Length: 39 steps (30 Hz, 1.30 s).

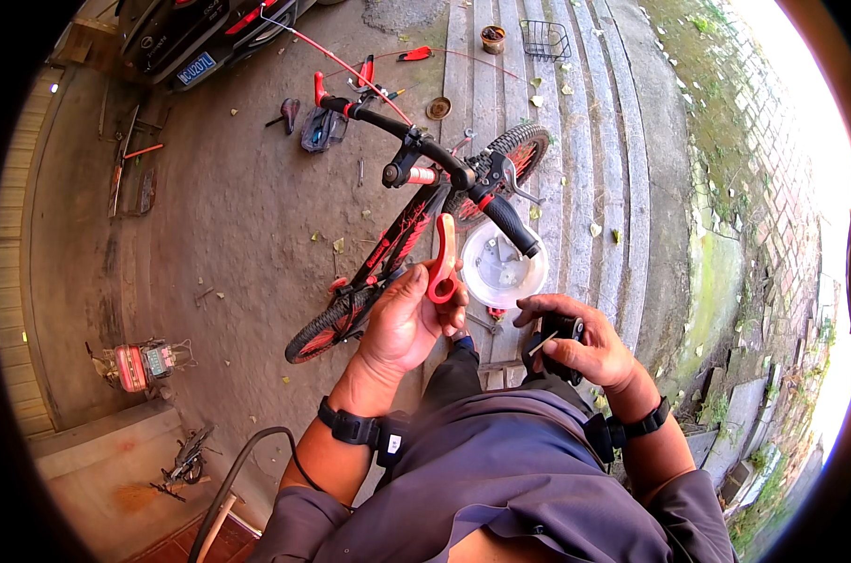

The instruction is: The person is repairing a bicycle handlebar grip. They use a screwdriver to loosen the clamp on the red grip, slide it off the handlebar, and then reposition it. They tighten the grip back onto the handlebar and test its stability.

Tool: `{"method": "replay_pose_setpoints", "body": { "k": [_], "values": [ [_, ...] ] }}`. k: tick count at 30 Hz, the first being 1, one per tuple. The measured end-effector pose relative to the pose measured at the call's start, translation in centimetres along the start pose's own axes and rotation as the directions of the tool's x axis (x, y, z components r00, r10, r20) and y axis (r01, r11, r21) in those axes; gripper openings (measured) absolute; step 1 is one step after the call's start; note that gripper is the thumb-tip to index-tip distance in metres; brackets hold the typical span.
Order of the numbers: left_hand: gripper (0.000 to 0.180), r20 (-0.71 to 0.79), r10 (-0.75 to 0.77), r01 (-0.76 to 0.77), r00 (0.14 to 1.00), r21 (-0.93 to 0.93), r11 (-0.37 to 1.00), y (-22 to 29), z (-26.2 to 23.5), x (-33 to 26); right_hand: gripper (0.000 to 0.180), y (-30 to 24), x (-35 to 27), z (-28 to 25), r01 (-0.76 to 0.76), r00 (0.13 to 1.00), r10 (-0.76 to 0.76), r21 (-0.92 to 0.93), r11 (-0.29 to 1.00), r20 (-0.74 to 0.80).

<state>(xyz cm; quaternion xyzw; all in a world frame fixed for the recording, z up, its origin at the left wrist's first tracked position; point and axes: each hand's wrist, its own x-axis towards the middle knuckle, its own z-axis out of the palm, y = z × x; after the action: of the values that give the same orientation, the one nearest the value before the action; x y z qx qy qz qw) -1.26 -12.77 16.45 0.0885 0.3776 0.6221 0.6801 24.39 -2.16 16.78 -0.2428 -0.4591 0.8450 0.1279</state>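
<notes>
My left hand [402, 324] pinches a red bar end [443, 258], upright, with its round clamp hole low beside my fingers. Lower right, my right hand [590, 352] is closed around a black part [562, 345] that I cannot make out; a thin pale rod [544, 343] shows by its thumb. Ahead of both hands stands a black and red bicycle [402, 230]. Its right handlebar grip [510, 227] ends bare, while a matching red bar end [319, 88] is fitted at the left end. A white basin [505, 267] with small parts inside stands under the right grip.
On the ground beyond lie a saddle [289, 113], a dark plastic bag [323, 129], red pieces [414, 54] and a wrench [360, 172]. A brown tin [492, 38] and a wire basket [545, 40] stand far off. A dark car [195, 38] is parked at upper left.
</notes>
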Motion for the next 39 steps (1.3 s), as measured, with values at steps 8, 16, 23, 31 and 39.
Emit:
{"method": "replay_pose_setpoints", "body": {
  "k": [8, 16, 23, 31, 39],
  "values": [
    [0.058, 0.014, 0.006, -0.007, 1.000, 0.036, 0.999, -0.2, 0.5, 0.0, 0.052, 0.6, -0.1, -0.5, -0.007, 1.000, 0.008, 0.033, 0.999, -0.015],
    [0.057, -0.002, -0.003, 0.003, 1.000, 0.082, 0.997, -0.3, 0.7, -0.1, 0.042, 1.1, 0.0, -0.7, -0.016, 0.999, 0.016, -0.005, 1.000, -0.051],
    [0.055, -0.003, 0.000, 0.000, 1.000, 0.072, 0.997, -0.4, 0.7, -0.2, 0.034, 1.9, 0.1, -0.9, -0.016, 1.000, 0.017, 0.033, 0.999, -0.021],
    [0.052, 0.011, -0.001, 0.000, 1.000, 0.058, 0.998, -0.5, 0.5, -0.3, 0.033, 1.8, -0.1, -0.6, -0.047, 0.996, 0.051, 0.053, 0.997, -0.068],
    [0.021, -0.024, 0.099, -0.097, 0.995, 0.079, 0.992, -0.6, 0.4, -0.1, 0.031, 1.3, 0.0, -0.3, -0.031, 0.998, 0.033, 0.026, 0.999, -0.060]
  ]
}}
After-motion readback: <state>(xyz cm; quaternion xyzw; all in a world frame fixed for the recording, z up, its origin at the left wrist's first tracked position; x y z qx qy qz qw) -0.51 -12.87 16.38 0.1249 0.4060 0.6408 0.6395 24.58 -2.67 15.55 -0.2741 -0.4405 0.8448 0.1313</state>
